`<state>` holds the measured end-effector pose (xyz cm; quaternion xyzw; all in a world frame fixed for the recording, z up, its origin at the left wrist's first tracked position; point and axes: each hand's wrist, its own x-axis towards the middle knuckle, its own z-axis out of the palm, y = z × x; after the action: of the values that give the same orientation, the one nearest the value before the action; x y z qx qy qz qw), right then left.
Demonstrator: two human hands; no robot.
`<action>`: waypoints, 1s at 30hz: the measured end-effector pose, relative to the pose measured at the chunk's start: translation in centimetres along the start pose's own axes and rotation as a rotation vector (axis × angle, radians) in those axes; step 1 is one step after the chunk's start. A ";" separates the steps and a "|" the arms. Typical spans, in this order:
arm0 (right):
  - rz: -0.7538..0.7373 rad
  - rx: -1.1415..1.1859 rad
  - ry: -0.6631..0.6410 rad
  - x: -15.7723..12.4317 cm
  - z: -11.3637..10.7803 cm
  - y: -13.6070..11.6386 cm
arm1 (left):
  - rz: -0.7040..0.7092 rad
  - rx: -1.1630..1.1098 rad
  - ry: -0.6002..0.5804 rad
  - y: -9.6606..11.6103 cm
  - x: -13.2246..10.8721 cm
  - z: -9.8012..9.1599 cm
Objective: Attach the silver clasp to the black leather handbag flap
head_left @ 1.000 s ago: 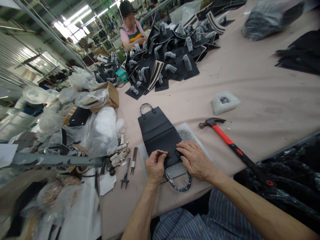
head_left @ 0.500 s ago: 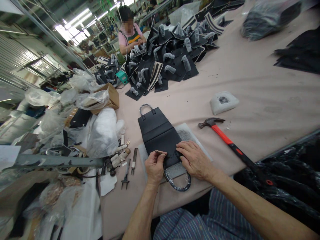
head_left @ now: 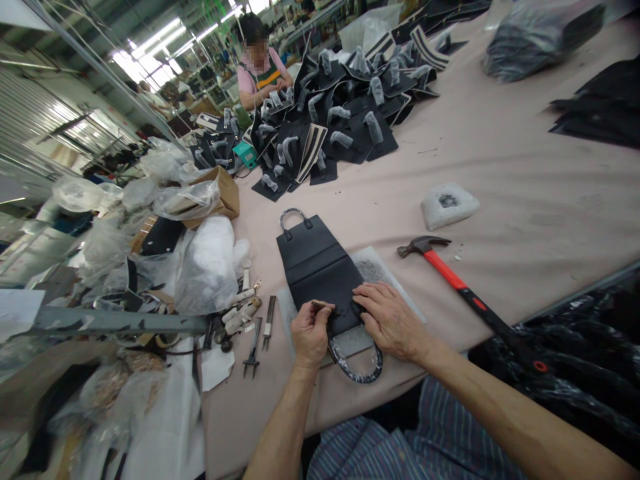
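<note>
A black leather bag panel (head_left: pixel 313 257) lies folded out flat, with a plastic-wrapped handle at each end. Its near handle (head_left: pixel 367 377) loops toward my body over the edge of a pale slab (head_left: pixel 397 293) under the panel. My left hand (head_left: pixel 311 331) is closed in a pinch at the panel's near left, on a small dark piece that its fingers mostly hide. My right hand (head_left: pixel 387 317) rests on the near right corner, thumb and fingers around the base of the near handle. To the right lies a claw hammer (head_left: pixel 450 273) with a red and black grip.
Two pronged metal tools (head_left: pixel 253 350) lie left of the panel. Beyond it sits a white block (head_left: pixel 449 205) with a dark worn patch. Many black bag pieces (head_left: pixel 350 120) are heaped at the back, near a co-worker (head_left: pixel 263 70). Plastic bags (head_left: pixel 207 267) crowd the left side.
Both hands and the panel keep their places. The whole view has shifted very slightly.
</note>
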<state>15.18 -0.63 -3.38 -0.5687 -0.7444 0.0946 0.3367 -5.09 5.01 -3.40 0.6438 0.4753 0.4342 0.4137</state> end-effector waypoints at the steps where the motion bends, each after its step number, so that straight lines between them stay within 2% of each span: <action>1: 0.000 0.001 -0.001 0.0 0.0 0.0 | 0.003 0.011 -0.007 0.0 0.0 0.0; 10: 0.006 0.032 0.011 0.0 0.0 -0.1 | 0.151 0.188 -0.021 0.7 -0.2 0.4; 13: 0.011 0.156 0.043 0.1 -0.2 0.4 | 0.215 0.243 -0.027 0.8 -0.3 0.5; 16: 0.055 0.243 0.137 -0.3 -2.0 2.0 | 0.272 0.295 -0.059 1.0 -0.4 0.5; 18: 0.142 0.106 0.236 -1.0 -4.3 3.8 | 0.292 0.308 -0.077 1.0 -0.4 0.4; 20: 0.264 -0.151 0.260 -2.4 -6.9 6.0 | 0.293 0.307 -0.082 1.0 -0.4 0.4; 22: 0.418 -0.387 0.117 -4.0 -8.9 8.2 | 0.280 0.297 -0.083 0.9 -0.3 0.3; 24: 0.585 -0.472 -0.051 -5.5 -9.8 10.1 | 0.262 0.285 -0.090 0.9 -0.3 0.3; 27: 0.702 -0.372 -0.214 -6.4 -9.8 11.3 | 0.251 0.277 -0.100 0.9 -0.2 0.2; 29: 0.748 -0.271 -0.221 -5.8 -9.6 11.0 | 0.254 0.281 -0.093 0.9 -0.2 0.1; 30: 0.804 -0.147 -0.219 -5.3 -9.6 10.6 | 0.257 0.281 -0.087 0.9 -0.2 0.1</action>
<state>29.98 -4.28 -3.73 -0.8231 -0.4994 0.2248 0.1504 -4.83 4.57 -2.59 0.7686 0.4269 0.3846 0.2812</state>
